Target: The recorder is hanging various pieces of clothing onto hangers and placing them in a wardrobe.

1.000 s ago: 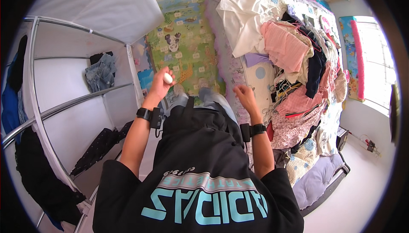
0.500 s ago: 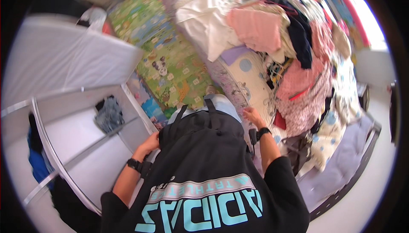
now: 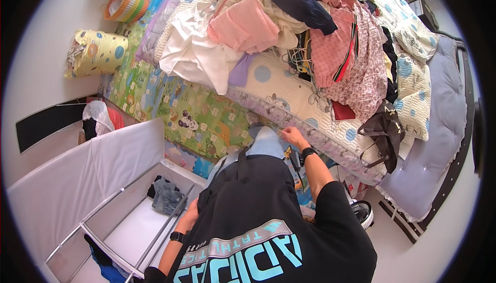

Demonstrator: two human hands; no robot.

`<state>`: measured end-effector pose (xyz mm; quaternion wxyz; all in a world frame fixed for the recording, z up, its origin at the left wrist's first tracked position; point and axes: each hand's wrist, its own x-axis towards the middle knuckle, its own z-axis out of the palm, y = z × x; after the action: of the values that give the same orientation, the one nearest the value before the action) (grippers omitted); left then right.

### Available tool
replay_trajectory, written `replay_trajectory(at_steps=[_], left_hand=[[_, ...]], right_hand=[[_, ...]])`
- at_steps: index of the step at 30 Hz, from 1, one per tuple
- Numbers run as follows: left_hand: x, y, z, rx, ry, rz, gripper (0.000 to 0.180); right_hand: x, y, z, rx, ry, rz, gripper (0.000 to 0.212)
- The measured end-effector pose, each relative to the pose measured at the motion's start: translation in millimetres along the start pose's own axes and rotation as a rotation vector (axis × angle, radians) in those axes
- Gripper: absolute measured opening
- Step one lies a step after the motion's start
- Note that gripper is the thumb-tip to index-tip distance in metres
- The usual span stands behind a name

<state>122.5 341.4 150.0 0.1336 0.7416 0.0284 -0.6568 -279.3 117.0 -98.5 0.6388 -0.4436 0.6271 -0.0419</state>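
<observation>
My right hand (image 3: 294, 137) hangs beside the near edge of the bed (image 3: 356, 156), fingers loosely bent, with nothing seen in it. At my left side, my left hand (image 3: 192, 215) is against my black top, its fingers mostly hidden. Nearest that hand is a white fabric storage frame with metal bars (image 3: 160, 239), holding crumpled grey-blue clothing (image 3: 168, 199). On the bed lie a white garment (image 3: 191, 50), a folded pink cloth (image 3: 245, 27), a purple cloth (image 3: 240, 71), a navy garment (image 3: 302, 1), a pink floral garment (image 3: 366, 76) and a dark strapped item (image 3: 385, 135).
A patterned green play mat (image 3: 206, 123) covers the floor ahead. Along the left wall stand a striped basket (image 3: 129, 6) and a yellow patterned roll (image 3: 101, 54). A grey cushioned pad (image 3: 434, 143) lies at the bed's right end, and a small fan (image 3: 362, 213) stands below it.
My view has turned right, bringing the basket, yellow roll and fan into sight. Both hands stay low beside my body; no clothing has visibly been taken up.
</observation>
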Motion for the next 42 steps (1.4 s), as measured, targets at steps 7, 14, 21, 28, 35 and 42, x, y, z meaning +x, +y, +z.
replay_trajectory(at_steps=[7, 14, 21, 28, 35, 42], left_hand=[[-4, -42, -36, 0.139, -0.189, 0.22, 0.022], [55, -113, -49, -0.307, 0.155, 0.107, 0.02], [99, -116, -8, -0.244, 0.125, 0.127, 0.019], [125, -105, -5, 0.008, 0.177, 0.422, 0.022], [222, -54, -60, -0.054, 0.096, 0.21, 0.029], [323, 203, -160, 0.189, 0.003, 0.544, 0.025]], right_hand=[[18, 17, -11, -0.091, 0.027, 0.288, 0.022], [131, -68, -8, -0.413, 0.011, -0.09, 0.026], [165, -212, 38, -0.314, 0.033, -0.356, 0.021], [159, -296, -7, -1.033, 0.353, -0.611, 0.021], [218, -385, -106, -0.693, 0.599, -0.311, 0.052], [274, -380, -62, -0.274, 0.483, -0.201, 0.044]])
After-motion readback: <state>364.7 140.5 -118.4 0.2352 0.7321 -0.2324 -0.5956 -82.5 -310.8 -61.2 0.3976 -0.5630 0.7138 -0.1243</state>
